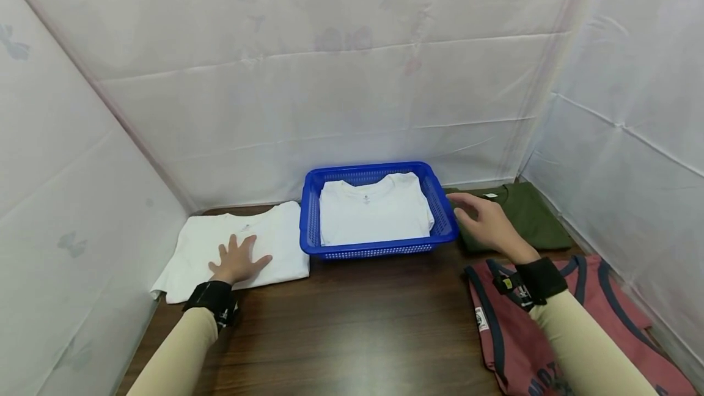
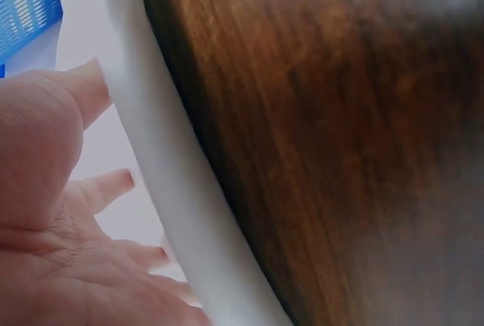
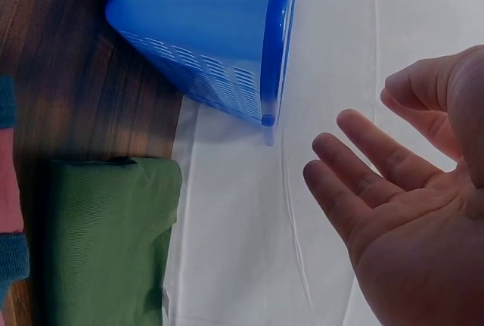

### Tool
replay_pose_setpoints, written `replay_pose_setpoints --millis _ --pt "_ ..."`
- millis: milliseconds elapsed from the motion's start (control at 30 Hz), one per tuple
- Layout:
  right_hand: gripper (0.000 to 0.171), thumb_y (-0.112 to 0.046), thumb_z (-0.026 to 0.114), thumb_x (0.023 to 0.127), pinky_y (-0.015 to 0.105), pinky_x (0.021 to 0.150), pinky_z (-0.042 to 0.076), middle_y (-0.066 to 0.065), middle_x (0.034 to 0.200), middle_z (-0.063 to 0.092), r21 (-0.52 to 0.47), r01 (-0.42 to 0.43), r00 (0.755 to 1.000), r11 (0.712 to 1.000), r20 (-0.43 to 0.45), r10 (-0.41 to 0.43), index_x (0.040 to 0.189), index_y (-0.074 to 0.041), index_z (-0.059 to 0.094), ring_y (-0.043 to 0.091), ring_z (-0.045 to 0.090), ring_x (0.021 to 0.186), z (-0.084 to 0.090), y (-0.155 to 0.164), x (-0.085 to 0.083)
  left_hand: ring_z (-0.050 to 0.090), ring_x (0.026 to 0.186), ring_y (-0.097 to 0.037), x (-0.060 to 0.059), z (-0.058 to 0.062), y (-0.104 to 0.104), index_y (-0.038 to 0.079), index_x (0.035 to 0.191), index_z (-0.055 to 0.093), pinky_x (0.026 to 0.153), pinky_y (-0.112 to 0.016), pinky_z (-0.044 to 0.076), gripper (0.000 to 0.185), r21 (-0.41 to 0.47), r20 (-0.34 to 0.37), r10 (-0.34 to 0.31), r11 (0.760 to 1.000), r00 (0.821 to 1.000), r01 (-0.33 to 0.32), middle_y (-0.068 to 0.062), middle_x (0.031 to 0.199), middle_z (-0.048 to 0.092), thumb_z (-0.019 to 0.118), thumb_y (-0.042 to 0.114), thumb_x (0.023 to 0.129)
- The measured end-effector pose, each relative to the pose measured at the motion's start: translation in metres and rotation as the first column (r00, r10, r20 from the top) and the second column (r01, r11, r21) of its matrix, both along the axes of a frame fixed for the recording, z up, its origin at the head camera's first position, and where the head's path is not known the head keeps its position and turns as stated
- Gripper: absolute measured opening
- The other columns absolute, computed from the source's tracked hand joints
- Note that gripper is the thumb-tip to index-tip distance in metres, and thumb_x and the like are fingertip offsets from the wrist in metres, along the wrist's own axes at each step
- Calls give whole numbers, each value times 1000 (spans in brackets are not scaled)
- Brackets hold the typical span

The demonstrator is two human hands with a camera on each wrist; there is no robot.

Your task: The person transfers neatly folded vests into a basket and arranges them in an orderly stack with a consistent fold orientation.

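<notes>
My left hand (image 1: 238, 261), fingers spread, rests on a folded white T-shirt (image 1: 220, 231) at the left of the table. In the left wrist view its fingertips lie along the shirt's rounded edge (image 2: 159, 114). My right hand (image 1: 486, 222) is beside the right end of a blue plastic basket (image 1: 379, 251), its fingers loosely bent and nothing held. The right wrist view shows a gap between the fingers (image 3: 333, 182) and the basket's rim. Inside the basket lies another folded white T-shirt (image 1: 376, 216), neckline toward the back.
A folded dark green T-shirt (image 1: 528, 219) lies at the back right, partly behind my right hand. In front of it, under my right forearm, is a red garment (image 1: 517, 335) with navy trim. White fabric walls (image 1: 352, 96) enclose the brown wooden table (image 1: 352, 322) at the back and sides.
</notes>
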State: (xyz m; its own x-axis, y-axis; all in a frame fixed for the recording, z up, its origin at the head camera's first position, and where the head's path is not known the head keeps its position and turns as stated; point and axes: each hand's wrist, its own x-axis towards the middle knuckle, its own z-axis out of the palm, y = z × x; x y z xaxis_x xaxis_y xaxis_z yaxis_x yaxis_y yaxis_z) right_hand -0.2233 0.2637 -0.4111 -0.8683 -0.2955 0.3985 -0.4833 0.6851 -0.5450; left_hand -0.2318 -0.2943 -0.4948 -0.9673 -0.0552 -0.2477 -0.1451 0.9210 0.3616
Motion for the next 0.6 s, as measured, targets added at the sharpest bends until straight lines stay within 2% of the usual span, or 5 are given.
replay_pose_setpoints --millis 233,433,600 --pt "34 -6 59 104 56 96 52 21 132 66 -6 -12 1000 1000 16 12 137 1 62 38 64 120 0 2 0 -3 143 -68 11 -2 -3 3 158 28 98 -90 4 86 9 -6 -31 999 999 31 -42 160 -2 59 56 98" --pt "35 -9 57 105 57 97 51 22 134 64 -2 -11 999 1000 37 12 139 0 61 39 62 121 -2 6 1 0 142 -68 27 -5 -3 2 158 29 96 -91 6 85 -5 -19 -48 999 999 48 -42 159 1 59 55 98" --pt "37 -8 57 105 56 98 51 22 136 63 -11 -29 998 1000 51 29 141 0 59 40 62 122 -3 7 3 -1 141 -70 42 -2 0 1 157 30 97 -91 6 85 -12 -21 -48 999 999 48 -43 159 1 60 54 98"
